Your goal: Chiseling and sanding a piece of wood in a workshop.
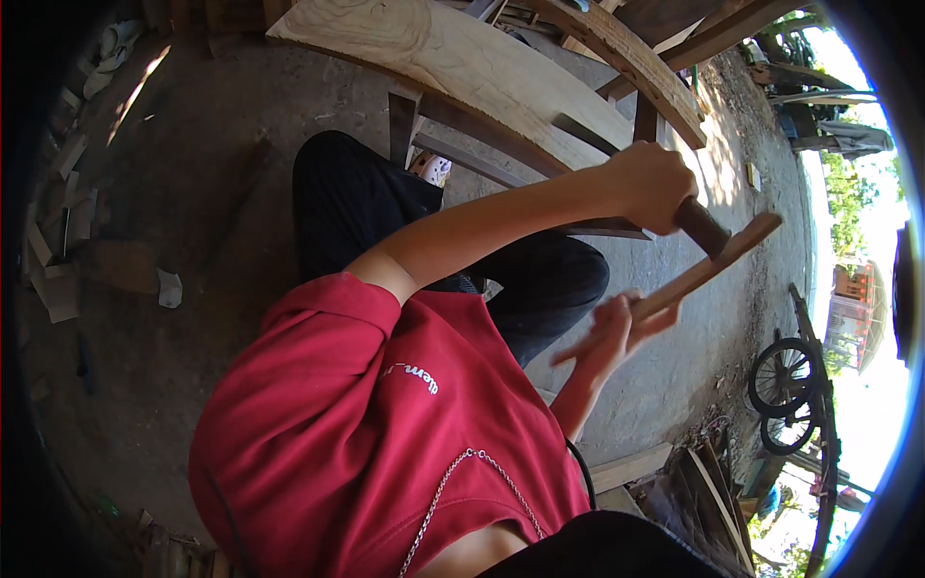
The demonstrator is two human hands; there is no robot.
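L grip (pixel 651 183): closed in a fist, fingers wrapped round a dark tool w/ a brown cylindrical handle (pixel 702 227); handle end projects to lower R of the fist. A dark, narrow, blade-like bar (pixel 581 132) shows at upper L of the same fist, apparently part of the tool, overlying a broad, pale wooden slab w/ wavy grain (pixel 453 53); contact betw. bar & slab can't be told. R grip (pixel 609 339): below the L one, closed about a slender brown wooden stick (pixel 696 278); finger detail is blurred. Stick slants up to the R, upper stretch meeting the handle end in view; touching or just apart, can't tell. Above L grip: a thick brown wooden beam (pixel 631 72). Well to R of R grip: two black spoked wheels (pixel 782 378). Below R grip: a pile of wooden offcuts (pixel 708 491). L of R grip: bent legs in black trousers (pixel 535 279) & a red sweatshirt (pixel 462 376). Under both grips: grey concrete floor (pixel 193 212).
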